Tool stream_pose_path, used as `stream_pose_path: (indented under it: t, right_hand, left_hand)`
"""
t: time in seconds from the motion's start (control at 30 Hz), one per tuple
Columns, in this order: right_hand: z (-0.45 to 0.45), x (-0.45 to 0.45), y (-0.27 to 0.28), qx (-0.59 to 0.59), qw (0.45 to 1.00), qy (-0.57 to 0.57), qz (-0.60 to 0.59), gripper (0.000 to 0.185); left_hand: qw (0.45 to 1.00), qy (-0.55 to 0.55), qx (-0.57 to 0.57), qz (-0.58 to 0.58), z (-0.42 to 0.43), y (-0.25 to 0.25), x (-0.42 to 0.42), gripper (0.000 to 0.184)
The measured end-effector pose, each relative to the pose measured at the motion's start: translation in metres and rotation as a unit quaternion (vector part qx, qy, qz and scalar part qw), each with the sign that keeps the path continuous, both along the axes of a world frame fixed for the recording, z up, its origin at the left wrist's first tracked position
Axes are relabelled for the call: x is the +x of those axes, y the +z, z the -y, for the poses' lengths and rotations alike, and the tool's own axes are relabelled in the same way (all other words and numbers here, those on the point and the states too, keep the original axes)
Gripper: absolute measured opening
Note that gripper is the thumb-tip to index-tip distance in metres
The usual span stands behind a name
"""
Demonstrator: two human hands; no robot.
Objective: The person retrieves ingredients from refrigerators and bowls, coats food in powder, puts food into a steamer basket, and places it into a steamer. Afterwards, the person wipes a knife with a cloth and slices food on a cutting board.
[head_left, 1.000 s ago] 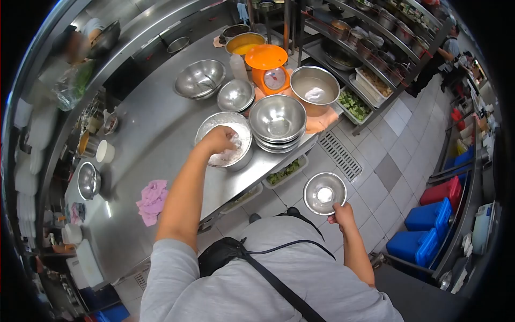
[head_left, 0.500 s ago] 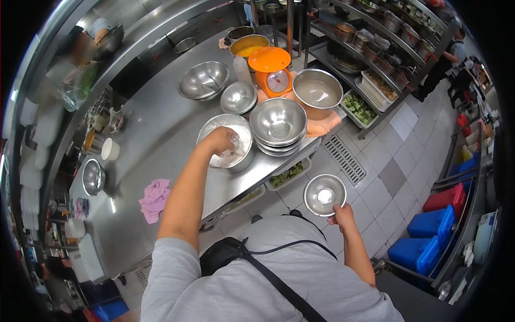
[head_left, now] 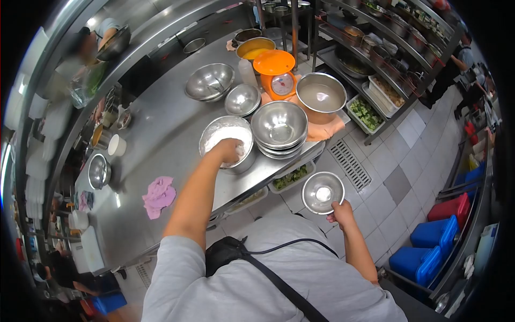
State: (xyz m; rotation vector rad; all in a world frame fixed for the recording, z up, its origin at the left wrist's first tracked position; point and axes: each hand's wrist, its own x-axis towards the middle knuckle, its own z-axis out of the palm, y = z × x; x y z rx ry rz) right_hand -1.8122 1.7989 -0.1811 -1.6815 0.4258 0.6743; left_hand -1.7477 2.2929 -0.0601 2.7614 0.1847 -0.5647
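My left hand reaches into a metal bowl of white powder near the counter's edge. Its fingers are sunk toward the powder and mostly hidden. On the right, my right hand grips the rim of a small metal bowl, held above the floor beyond the counter. That bowl shows a shiny inside. Right beside the powder bowl stands a stack of metal bowls. Behind it are a smaller bowl, an orange scale and a pot of cloudy liquid.
A pink cloth lies on the steel counter. Farther back are a wide bowl and a yellow-filled pot. Shelves with pots stand at the upper right, blue bins at the right. Other people are at the edges.
My left hand has shifted lower and to the right within the powder bowl, exposing more powder. The view has turned slightly, so the counter items appear farther right. My right hand still holds its bowl.
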Motion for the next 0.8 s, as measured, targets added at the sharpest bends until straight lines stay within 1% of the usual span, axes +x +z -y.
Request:
stream_pose_path:
  t: [0.03,0.07,0.13,0.17,0.23,0.27,0.3,0.37,0.4,0.43,0.47,0.5,0.53,0.57,0.63,0.67,0.7,0.77,0.8]
  right_hand:
    - [-0.002,0.002,0.001,-0.001,1.0,0.006,-0.003,0.036]
    - [-0.003,0.005,0.001,-0.001,1.0,0.007,-0.003,0.036]
    - [-0.005,0.009,0.004,0.014,1.0,0.028,0.0,0.038]
    - [-0.006,0.011,0.005,0.016,0.999,0.03,-0.002,0.038]
    - [-0.011,0.016,0.008,0.03,0.998,0.061,-0.012,0.039]
    - [-0.017,0.017,0.01,0.032,0.997,0.065,-0.016,0.039]
    - [-0.023,0.018,0.013,0.032,0.995,0.091,-0.018,0.038]
    - [-0.036,0.022,0.017,0.028,0.992,0.121,-0.026,0.038]
    - [-0.043,0.024,0.017,0.038,0.988,0.151,-0.026,0.037]
    - [-0.05,0.025,0.017,0.047,0.982,0.181,-0.028,0.036]
    - [-0.057,0.027,0.016,0.043,0.981,0.188,-0.033,0.036]
    - [-0.065,0.03,0.014,0.057,0.973,0.222,-0.029,0.036]
    - [-0.075,0.032,0.016,0.073,0.963,0.257,-0.026,0.036]
    - [-0.084,0.035,0.02,0.071,0.96,0.269,-0.031,0.036]
    - [-0.101,0.039,0.038,0.09,0.942,0.321,-0.02,0.034]
    - [-0.108,0.039,0.04,0.091,0.939,0.33,-0.027,0.034]
    - [-0.116,0.039,0.042,0.093,0.933,0.348,-0.02,0.034]
    - [-0.13,0.038,0.047,0.097,0.922,0.375,-0.017,0.034]
    - [-0.137,0.036,0.051,0.101,0.915,0.389,-0.017,0.034]
  left_hand:
    - [0.999,0.013,0.016,0.026,0.002,-0.01,-0.001,0.063]
    - [0.999,0.014,0.016,0.026,-0.003,-0.015,0.0,0.063]
    - [0.996,0.04,-0.033,0.067,-0.017,-0.013,0.0,0.057]
    - [0.997,0.042,-0.031,0.064,-0.021,-0.011,-0.001,0.057]
    - [0.971,0.159,-0.134,0.115,-0.018,0.014,-0.008,0.052]
    - [0.959,0.21,-0.167,0.088,-0.012,0.03,-0.011,0.049]
    - [0.959,0.215,-0.166,0.086,-0.007,0.042,-0.015,0.049]
    - [0.933,0.239,-0.248,0.109,0.005,0.06,-0.023,0.047]
    - [0.933,0.234,-0.246,0.118,0.018,0.076,-0.029,0.047]
    - [0.931,0.241,-0.249,0.113,0.027,0.081,-0.033,0.047]
    - [0.929,0.23,-0.256,0.138,0.032,0.084,-0.036,0.046]
    - [0.925,0.221,-0.262,0.164,0.037,0.089,-0.039,0.046]
    - [0.942,0.214,-0.205,0.155,0.044,0.098,-0.041,0.047]
    - [0.94,0.227,-0.204,0.154,0.051,0.102,-0.047,0.047]
    - [0.972,0.161,-0.088,0.145,0.07,0.115,-0.055,0.049]
    - [0.973,0.161,-0.131,0.099,0.085,0.123,-0.063,0.05]
    - [0.972,0.172,-0.129,0.094,0.099,0.116,-0.07,0.05]
    - [0.99,0.089,-0.091,0.066,0.124,0.1,-0.087,0.048]
    - [0.989,0.1,-0.089,0.064,0.132,0.085,-0.097,0.048]
